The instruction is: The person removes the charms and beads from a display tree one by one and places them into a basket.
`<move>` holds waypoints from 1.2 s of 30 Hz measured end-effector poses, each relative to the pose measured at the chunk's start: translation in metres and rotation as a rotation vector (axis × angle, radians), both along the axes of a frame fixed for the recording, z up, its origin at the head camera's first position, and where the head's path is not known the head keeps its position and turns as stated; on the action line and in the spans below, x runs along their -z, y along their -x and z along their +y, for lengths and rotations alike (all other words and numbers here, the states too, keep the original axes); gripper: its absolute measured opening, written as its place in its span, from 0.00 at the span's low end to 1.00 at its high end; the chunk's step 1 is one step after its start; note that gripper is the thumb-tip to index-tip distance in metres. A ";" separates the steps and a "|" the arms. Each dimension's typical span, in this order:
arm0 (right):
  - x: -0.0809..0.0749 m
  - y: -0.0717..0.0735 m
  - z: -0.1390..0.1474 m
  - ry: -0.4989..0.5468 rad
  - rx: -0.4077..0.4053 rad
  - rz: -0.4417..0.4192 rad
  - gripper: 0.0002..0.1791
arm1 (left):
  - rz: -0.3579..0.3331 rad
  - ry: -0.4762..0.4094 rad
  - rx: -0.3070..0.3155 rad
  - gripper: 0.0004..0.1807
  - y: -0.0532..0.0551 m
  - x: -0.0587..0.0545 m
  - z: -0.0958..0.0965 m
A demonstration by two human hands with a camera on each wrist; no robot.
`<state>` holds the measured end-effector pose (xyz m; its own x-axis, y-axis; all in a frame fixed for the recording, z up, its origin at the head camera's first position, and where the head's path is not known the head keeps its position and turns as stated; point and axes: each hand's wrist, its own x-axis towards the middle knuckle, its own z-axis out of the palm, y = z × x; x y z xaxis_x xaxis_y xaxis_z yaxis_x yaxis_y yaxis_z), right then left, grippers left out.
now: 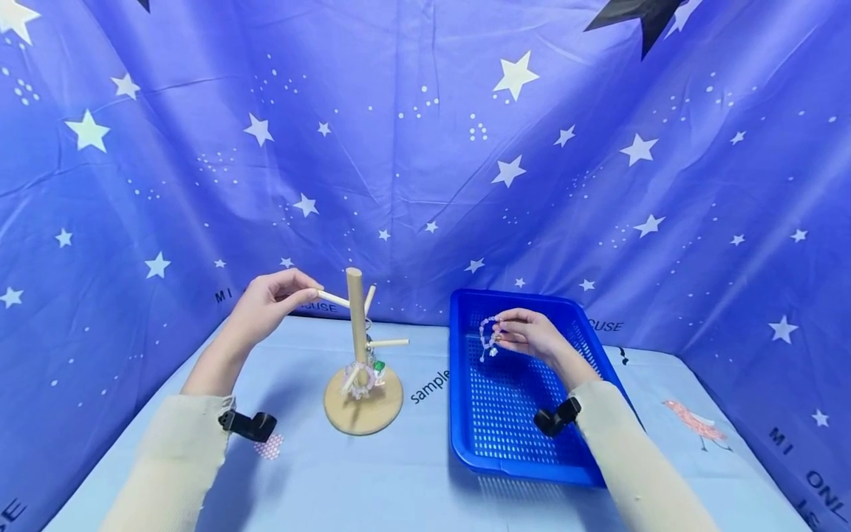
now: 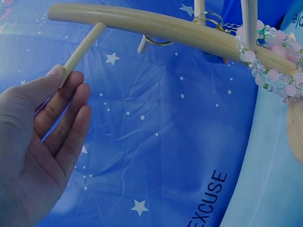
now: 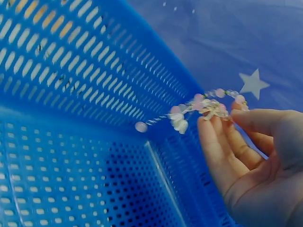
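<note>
My left hand (image 1: 269,307) pinches the end of an upper peg (image 2: 84,52) on a wooden stand (image 1: 355,310) with a round base. Beaded bracelets (image 2: 270,71) in pink and clear beads circle the post low down, by the base. Metal rings (image 2: 158,41) hang from other pegs, and a green charm (image 1: 379,366) shows beside the bracelets. Over the blue basket (image 1: 465,451), my right hand (image 1: 532,336) pinches a pink and clear beaded bracelet (image 3: 199,103) between thumb and fingertips. A bow-shaped charm (image 3: 214,109) sits on it near the fingers, and its loop dangles down.
The basket stands right of the stand on a pale blue cloth (image 1: 399,480) printed with lettering and a bird. Behind rises a blue curtain (image 1: 412,148) with stars. Each wrist wears a black strapped camera (image 1: 255,426).
</note>
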<state>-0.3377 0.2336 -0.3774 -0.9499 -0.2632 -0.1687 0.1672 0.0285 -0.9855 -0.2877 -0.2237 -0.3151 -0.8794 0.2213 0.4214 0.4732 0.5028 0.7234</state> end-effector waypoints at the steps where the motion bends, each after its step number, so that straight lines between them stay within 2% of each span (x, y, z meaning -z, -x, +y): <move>1: 0.002 0.001 0.001 -0.002 -0.016 -0.011 0.09 | 0.000 -0.001 -0.001 0.09 0.000 0.000 0.000; 8: 0.011 0.006 0.003 -0.074 -0.096 -0.108 0.09 | -0.006 -0.021 0.019 0.09 0.002 0.000 0.001; 12: 0.016 0.009 0.006 -0.133 -0.156 -0.123 0.11 | -0.027 -0.026 0.022 0.10 0.002 0.000 0.002; 15: 0.020 0.011 0.008 -0.183 -0.166 -0.137 0.11 | -0.035 -0.029 0.024 0.10 0.001 0.000 0.002; 23: 0.030 0.014 0.012 -0.299 -0.151 -0.146 0.14 | -0.019 -0.038 0.030 0.09 0.001 0.001 0.001; 36: 0.036 0.011 0.021 -0.413 -0.113 -0.142 0.20 | -0.025 -0.021 0.008 0.09 0.000 0.003 0.000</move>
